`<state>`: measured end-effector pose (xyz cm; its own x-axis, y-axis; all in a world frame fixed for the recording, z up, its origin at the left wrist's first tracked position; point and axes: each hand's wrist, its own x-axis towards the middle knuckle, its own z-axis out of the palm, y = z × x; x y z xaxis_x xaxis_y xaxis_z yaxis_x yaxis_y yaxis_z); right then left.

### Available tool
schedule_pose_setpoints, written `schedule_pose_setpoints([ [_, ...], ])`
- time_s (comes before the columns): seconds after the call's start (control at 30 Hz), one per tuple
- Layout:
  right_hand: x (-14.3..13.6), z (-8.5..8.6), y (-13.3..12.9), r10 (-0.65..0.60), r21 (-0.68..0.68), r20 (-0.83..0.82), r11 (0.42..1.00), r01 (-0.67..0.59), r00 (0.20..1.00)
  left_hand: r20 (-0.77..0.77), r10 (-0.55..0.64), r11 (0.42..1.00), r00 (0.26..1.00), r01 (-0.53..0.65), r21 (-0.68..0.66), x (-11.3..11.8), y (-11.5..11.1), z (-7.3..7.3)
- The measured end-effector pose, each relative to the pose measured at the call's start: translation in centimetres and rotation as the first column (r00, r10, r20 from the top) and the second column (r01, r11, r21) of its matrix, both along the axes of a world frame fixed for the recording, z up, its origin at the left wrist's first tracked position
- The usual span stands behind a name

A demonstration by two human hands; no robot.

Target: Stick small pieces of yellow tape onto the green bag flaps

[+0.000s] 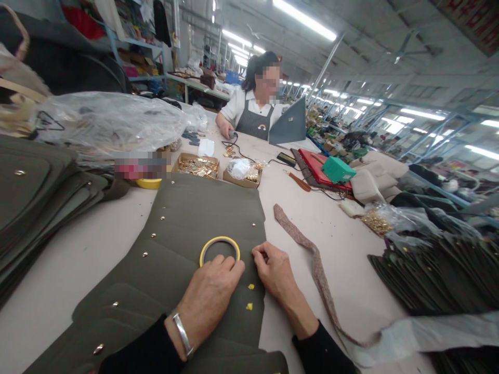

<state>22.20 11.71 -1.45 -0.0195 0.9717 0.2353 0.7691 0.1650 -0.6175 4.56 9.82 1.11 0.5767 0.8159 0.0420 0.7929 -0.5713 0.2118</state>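
My left hand (pixel 212 291), with a silver bracelet at the wrist, grips the near edge of a roll of yellow tape (pixel 219 239). Under it lies a dark olive panel (pixel 187 208) dotted with small gold studs. To the right, my right hand (pixel 275 270) has thumb and forefinger pinched together at the panel's right edge; whatever is between them is too small to make out. Two little yellow tape pieces (pixel 250 306) stick to the panel just below and between the hands.
Boxes of gold hardware (pixel 198 166) stand beyond the panel. A brown speckled strip (pixel 317 259) curves along the table on the right. Stacks of olive panels (pixel 440 270) flank both sides. Across the table, a person in a striped apron (pixel 253 122) holds a corded tool.
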Motion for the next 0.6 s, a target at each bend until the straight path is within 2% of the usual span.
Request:
schedule_pose_setpoints([
  [0.13, -0.3, -0.4, 0.3, -0.007, 0.029, 0.099, 1.0, 0.004, 0.995, -0.016, -0.002, 1.0, 1.0, 0.002, 0.009, 0.0, -0.1, 0.0],
  [0.23, -0.3, -0.2, 0.8, -0.009, -0.012, 0.099, 1.0, 0.01, 0.995, -0.016, -0.001, 1.0, 1.0, 0.001, 0.013, 0.0, -0.3, 0.0],
  [0.3, -0.2, 0.1, 1.0, -0.019, -0.081, 0.043, 0.996, 0.022, 0.999, -0.012, -0.006, 1.0, 1.0, 0.007, 0.006, 0.0, -0.3, 0.0],
  [0.37, 0.2, 0.2, 1.2, -0.071, -0.207, -0.078, 0.977, 0.053, 0.994, -0.008, -0.007, 1.0, 1.0, 0.007, -0.002, 0.0, -0.3, 0.0],
  [0.43, 0.8, 0.1, 1.1, -0.161, -0.317, -0.233, 0.945, 0.081, 0.959, 0.0, -0.005, 1.0, 1.0, 0.005, -0.007, 0.0, -0.3, 0.0],
  [0.47, 1.2, 0.0, 0.9, -0.185, -0.322, -0.289, 0.943, 0.086, 0.939, 0.005, -0.004, 1.0, 1.0, 0.004, -0.01, 0.0, -0.2, 0.0],
  [0.53, 1.8, -0.2, 0.5, -0.12, -0.189, -0.297, 0.98, 0.065, 0.947, 0.017, -0.003, 1.0, 1.0, 0.004, -0.015, -0.1, -0.2, 0.0],
  [0.6, 2.1, -0.2, 0.0, 0.037, 0.015, -0.129, 0.999, -0.035, 0.991, 0.026, -0.003, 1.0, 1.0, 0.003, -0.018, -0.2, -0.1, -0.1],
])
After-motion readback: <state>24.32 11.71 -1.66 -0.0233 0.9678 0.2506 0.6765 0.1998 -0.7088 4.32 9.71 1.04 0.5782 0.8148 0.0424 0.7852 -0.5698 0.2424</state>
